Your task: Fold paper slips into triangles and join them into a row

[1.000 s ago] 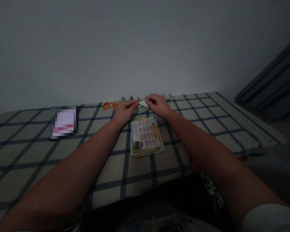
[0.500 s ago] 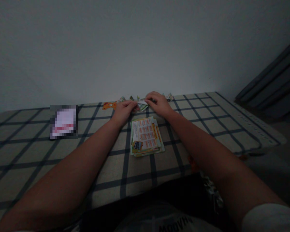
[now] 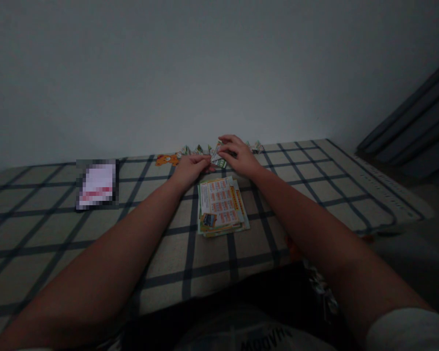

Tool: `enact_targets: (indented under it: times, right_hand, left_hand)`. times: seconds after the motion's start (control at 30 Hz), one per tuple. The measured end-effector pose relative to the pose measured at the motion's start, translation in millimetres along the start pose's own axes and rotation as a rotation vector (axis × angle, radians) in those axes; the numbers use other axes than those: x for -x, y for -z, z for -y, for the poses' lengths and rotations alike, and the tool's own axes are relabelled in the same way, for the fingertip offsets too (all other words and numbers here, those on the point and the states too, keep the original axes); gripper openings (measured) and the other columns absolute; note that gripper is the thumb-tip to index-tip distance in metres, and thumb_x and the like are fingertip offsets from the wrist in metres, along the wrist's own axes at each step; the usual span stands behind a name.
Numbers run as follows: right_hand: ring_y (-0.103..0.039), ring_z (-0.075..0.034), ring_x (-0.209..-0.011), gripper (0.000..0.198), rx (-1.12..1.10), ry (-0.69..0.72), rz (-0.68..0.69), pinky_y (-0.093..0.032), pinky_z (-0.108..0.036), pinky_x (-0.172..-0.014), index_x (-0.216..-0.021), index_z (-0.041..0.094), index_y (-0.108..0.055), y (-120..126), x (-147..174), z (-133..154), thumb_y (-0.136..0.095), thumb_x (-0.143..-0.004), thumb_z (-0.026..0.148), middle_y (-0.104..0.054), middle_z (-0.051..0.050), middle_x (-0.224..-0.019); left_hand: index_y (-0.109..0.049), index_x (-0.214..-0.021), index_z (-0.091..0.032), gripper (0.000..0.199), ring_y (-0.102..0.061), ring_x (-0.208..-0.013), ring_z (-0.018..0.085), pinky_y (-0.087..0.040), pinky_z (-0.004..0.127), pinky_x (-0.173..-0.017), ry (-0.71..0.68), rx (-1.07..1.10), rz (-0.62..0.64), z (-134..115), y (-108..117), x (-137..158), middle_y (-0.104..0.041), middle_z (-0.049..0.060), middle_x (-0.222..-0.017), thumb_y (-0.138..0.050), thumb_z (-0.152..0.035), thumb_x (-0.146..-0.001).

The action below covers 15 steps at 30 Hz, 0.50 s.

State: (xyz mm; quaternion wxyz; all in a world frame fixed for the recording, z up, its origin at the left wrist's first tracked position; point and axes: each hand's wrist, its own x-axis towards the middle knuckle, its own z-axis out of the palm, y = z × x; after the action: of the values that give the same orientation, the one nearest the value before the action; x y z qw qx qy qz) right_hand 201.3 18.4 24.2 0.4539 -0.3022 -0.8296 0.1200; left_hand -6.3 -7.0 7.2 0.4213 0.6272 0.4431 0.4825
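A small folded piece of printed paper [image 3: 219, 160], green and white, is held up between my two hands near the wall side of the table. My left hand [image 3: 191, 170] pinches its left corner with thumb and fingers. From the right, my right hand [image 3: 238, 155] grips the paper's upper part between thumb and fingertips. Nearer to me lies a stack of printed paper sheets [image 3: 222, 207] with red number blocks, a little askew. Behind my hands stand several small folded paper pieces [image 3: 257, 146] in a row, partly hidden by my fingers.
A checked tablecloth [image 3: 161, 270] with a bear print covers the table, which meets a pale wall [image 3: 219, 73]. At the left lies a blurred-out, phone-shaped object [image 3: 97, 185]. A dark grey curtain [image 3: 417, 117] hangs at the far right, beyond the table's edge.
The folded paper has turned more upright, with a flap now standing up at my right fingers. My right fingers have lifted and spread slightly; my left hand has shifted a little right.
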Motion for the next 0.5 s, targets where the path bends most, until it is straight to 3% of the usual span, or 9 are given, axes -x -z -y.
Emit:
enact_targets:
  times: [0.3,0.5]
  right_hand:
    - [-0.057,-0.024,-0.128,0.014,-0.046,-0.023,0.04,-0.041,-0.049,-0.113,-0.091,0.022,-0.067,1.8,-0.2,3.4,-0.057,-0.098,0.03,-0.064,-0.012,-0.133]
    - [-0.058,-0.023,-0.128,0.011,-0.071,-0.008,0.05,-0.041,-0.047,-0.113,-0.09,0.022,-0.067,0.8,-0.4,2.3,-0.059,-0.096,0.027,-0.066,-0.011,-0.133]
  left_hand:
    - [-0.077,-0.098,-0.014,0.033,-0.075,-0.074,0.02,-0.059,0.034,-0.075,0.07,0.079,0.043,4.2,-2.7,-2.1,-0.079,0.013,-0.086,-0.074,-0.039,-0.077]
    - [-0.077,-0.095,-0.013,0.032,-0.075,-0.074,0.021,-0.061,0.035,-0.077,0.065,0.107,0.052,2.3,-2.0,-0.9,-0.078,0.011,-0.078,-0.075,-0.038,-0.075]
